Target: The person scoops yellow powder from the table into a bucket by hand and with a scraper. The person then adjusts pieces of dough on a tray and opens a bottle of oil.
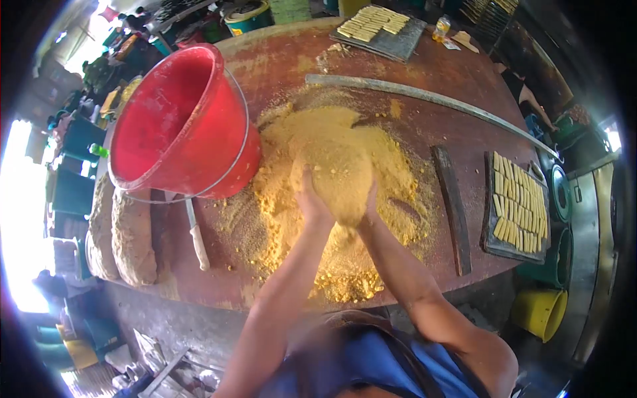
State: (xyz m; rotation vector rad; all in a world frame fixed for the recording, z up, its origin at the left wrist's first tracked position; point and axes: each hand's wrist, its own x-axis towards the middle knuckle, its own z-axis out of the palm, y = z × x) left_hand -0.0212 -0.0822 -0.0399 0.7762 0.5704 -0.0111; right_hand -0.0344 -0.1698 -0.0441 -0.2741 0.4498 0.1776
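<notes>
Both my hands hold a large heap of yellow crumbly mixture (335, 176) between them, above a wide pile of the same mixture (398, 159) on the reddish-brown table. My left hand (313, 201) is curved against the heap's left side. On its right side is my right hand (370, 207), its fingers partly hidden by the mixture. To the left of the pile, a big red bucket (229, 142) with a wire handle is tilted, its opening facing left. Near the bucket lie a knife with a pale handle (199, 247) and two long rolls of dough (133, 239).
A long metal bar (424, 96) crosses the table's far right. Right of the pile lies a dark wooden strip (452, 209). Trays of yellow sticks stand at the right (488, 229) and far edge (405, 45). A bottle (441, 29) is nearby. Another person's arm (536, 109) shows at right.
</notes>
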